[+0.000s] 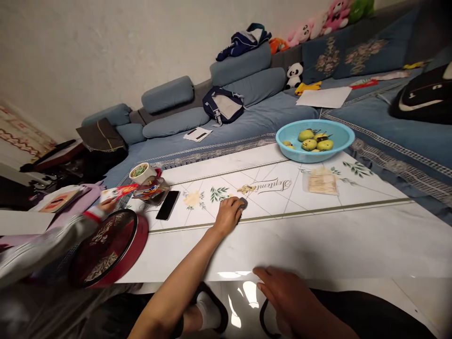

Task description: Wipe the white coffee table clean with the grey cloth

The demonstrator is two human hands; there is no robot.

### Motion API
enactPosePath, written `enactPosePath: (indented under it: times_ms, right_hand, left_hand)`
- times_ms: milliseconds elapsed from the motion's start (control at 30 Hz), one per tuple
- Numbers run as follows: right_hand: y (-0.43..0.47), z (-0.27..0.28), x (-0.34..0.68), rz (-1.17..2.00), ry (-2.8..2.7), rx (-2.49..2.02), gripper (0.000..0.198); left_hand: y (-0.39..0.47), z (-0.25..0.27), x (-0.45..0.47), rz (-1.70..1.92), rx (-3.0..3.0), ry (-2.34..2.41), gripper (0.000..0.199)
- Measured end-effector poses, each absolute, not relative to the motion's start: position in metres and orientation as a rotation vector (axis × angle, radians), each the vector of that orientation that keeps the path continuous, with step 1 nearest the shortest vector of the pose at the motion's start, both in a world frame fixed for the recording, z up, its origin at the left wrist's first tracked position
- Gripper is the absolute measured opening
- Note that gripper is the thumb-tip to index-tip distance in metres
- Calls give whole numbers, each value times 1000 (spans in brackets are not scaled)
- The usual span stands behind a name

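Observation:
My left hand (229, 215) rests on the white table (268, 245), its fingers curled in together near the printed lettering. A small dark patch shows at its fingertips; whether it is an object or shadow is unclear, and what the fingers hold is hidden. Lower down, my right hand (282, 287) lies at the table's front edge with its fingers loosely stretched out and nothing visible in them. Left of my left hand is a black phone (168, 205) lying flat. To the right, toothpicks (322, 182) sit in a clear box.
A blue basket (344, 145) with several pears stands at the back right. At left are a round dark-red tray (141, 240) with a lid, a clear container (150, 190) with packets and a white pot (141, 173). Another person's hand (108, 205) reaches in there. A blue sofa (169, 146) stands behind.

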State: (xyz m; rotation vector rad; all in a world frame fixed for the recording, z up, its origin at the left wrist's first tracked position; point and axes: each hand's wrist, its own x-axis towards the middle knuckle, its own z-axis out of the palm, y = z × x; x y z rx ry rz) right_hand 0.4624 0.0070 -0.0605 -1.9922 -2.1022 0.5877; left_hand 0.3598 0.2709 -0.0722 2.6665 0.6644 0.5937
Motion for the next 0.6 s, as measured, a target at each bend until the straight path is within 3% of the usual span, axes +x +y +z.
enactPosePath:
  times_ms: [167, 300, 467, 600]
  right_hand:
    - [-7, -87, 464, 441, -2047, -1927, 32]
    - [-10, -93, 467, 497, -1979, -1907, 36]
    - [-2, -86, 468, 508, -2026, -1912, 28]
    - [0, -92, 464, 445, -2052, -1881, 28]
  left_hand:
    - [225, -70, 300, 476, 2763, 583, 30]
    - [258, -69, 255, 493, 2756, 839, 30]
    - [342, -68, 311, 679, 2558, 1336, 28]
    - [307, -72, 339, 656, 2628, 1081, 30]
